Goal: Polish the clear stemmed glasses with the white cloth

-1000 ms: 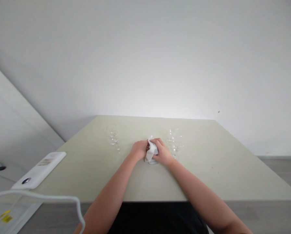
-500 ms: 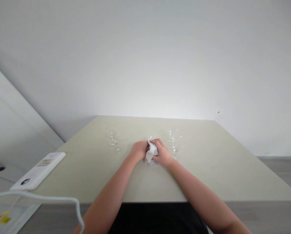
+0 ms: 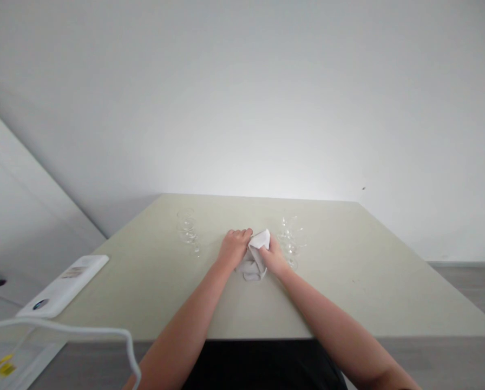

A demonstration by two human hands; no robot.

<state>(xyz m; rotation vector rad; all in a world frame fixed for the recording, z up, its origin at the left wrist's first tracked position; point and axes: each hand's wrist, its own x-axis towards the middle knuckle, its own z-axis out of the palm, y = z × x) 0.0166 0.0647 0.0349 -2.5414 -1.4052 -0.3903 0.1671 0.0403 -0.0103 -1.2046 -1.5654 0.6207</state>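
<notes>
A crumpled white cloth is between my hands over the middle of the table. My right hand is closed on it, the thumb pressing the folds from the right. On its other side, my left hand is closed with curled fingers, and what it grips is hidden by the hand and the cloth. Clear stemmed glassware is left of my left hand. More clear glassware, overlapping and hard to separate by eye, is just right of my right hand.
The pale table ends at a white wall. Near the table's left edge lies a white flat device. A white cable crosses the lower left. A white cabinet door stands farther left.
The cloth has opened out and now hangs lower between my hands. My right hand has shifted slightly right, and my left hand's fingers have turned upward into view.
</notes>
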